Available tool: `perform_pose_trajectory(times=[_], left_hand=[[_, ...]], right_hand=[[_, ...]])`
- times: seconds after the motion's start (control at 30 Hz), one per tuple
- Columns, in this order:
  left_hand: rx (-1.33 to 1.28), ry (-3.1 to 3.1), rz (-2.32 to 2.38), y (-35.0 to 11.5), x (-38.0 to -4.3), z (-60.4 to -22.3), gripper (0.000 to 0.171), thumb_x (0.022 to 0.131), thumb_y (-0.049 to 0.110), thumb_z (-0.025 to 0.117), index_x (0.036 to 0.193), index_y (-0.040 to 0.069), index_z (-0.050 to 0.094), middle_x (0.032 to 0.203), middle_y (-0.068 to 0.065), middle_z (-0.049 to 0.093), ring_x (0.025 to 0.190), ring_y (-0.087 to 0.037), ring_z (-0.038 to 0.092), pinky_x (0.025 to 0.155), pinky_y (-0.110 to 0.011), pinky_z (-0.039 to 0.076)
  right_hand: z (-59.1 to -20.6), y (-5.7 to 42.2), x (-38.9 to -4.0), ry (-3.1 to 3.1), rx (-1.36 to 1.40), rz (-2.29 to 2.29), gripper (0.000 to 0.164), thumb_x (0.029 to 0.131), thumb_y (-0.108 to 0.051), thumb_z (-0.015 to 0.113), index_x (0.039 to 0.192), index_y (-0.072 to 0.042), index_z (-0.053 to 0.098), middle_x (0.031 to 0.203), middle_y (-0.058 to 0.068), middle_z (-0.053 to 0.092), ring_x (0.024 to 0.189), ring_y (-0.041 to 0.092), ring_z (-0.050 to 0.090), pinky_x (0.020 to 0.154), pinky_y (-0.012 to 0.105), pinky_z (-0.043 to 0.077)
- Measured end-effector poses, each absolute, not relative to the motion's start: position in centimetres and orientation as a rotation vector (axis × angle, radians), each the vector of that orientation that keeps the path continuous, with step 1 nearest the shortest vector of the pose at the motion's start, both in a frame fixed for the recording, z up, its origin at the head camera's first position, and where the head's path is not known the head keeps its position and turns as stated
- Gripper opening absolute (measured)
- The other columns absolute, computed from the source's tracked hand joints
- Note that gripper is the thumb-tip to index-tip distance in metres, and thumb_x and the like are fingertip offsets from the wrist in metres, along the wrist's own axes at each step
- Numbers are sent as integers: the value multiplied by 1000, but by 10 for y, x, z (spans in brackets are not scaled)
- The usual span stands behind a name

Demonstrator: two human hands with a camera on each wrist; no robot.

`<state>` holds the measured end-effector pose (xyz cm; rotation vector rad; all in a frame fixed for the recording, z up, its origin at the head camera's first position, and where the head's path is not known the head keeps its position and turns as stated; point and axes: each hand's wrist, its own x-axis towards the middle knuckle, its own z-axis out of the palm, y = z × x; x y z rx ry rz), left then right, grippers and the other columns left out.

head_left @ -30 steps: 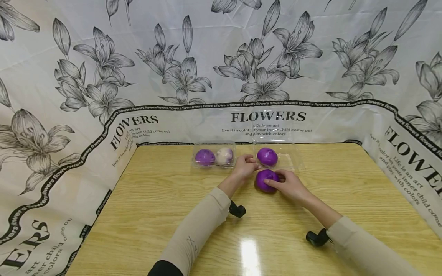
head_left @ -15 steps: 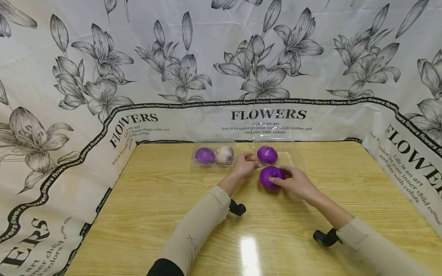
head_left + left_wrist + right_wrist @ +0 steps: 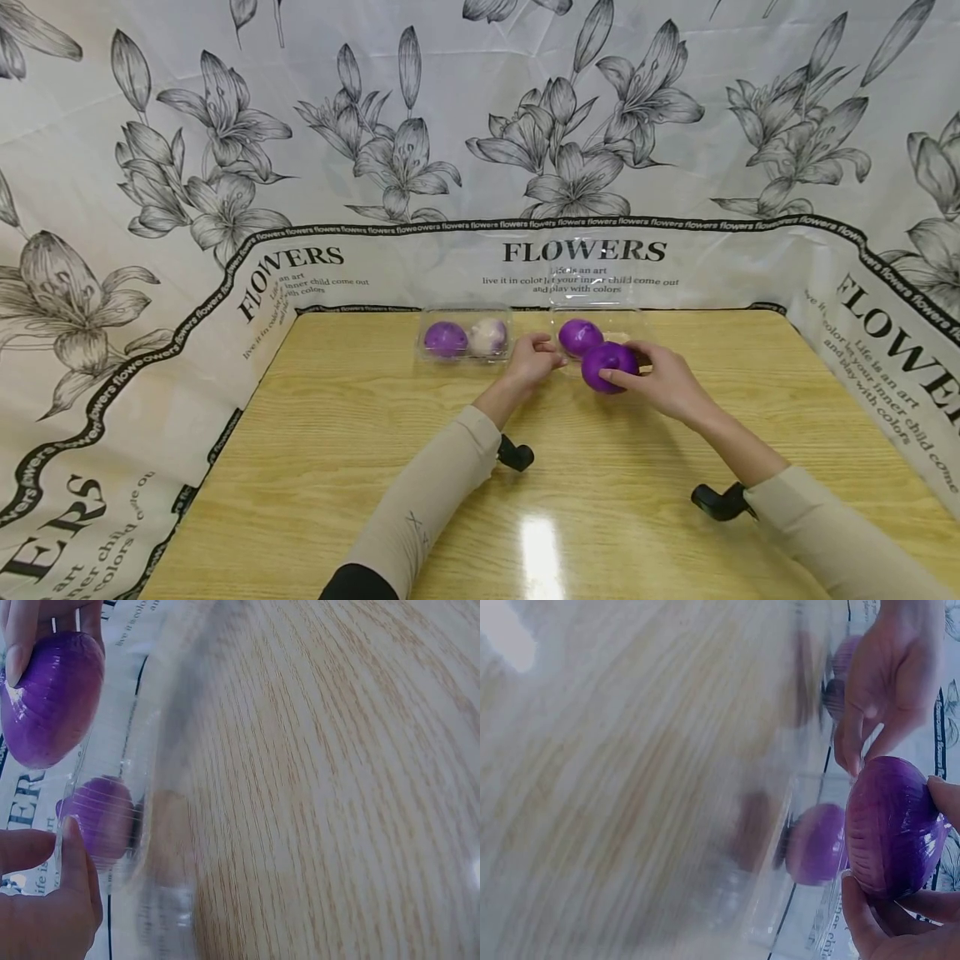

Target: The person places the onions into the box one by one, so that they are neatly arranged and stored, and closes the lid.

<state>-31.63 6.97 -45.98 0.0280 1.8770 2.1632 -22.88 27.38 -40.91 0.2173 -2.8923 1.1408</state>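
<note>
My right hand (image 3: 671, 385) holds a purple onion (image 3: 611, 367) in the air, thumb on its near side and fingers round the far side. The onion hovers over the front of an open clear plastic box (image 3: 628, 319) whose lid stands raised at the back. Inside the left part of that box sits another purple onion (image 3: 581, 335). At the box's front left edge, my left hand (image 3: 529, 365) pinches the rim between thumb and fingers. In the left wrist view the held onion (image 3: 54, 705) hangs apart from the boxed onion (image 3: 103, 821).
To the left stands a second clear box (image 3: 465, 358), with a purple onion (image 3: 446, 339) and a whitish-purple bulb (image 3: 488, 337) in it. A flower-printed cloth (image 3: 420, 267) rises behind the wooden table (image 3: 360, 433).
My right hand has lifted the onion from in front of the box and carried it right and away from me, towards the box's right part. My left hand has stayed nearly still.
</note>
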Motion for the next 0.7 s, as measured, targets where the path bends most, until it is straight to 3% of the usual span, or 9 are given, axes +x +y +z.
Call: perform_pose_trajectory(times=[0.7], left_hand=[[1, 1857, 2185, 69, -315, -458, 54, 88, -20, 60, 139, -14, 46, 118, -25, 58, 96, -29, 69, 90, -28, 64]], right_hand=[[-397, 300, -247, -2899, 134, 1064, 84, 95, -50, 71, 143, 13, 45, 130, 35, 57, 119, 48, 56, 102, 64, 53]])
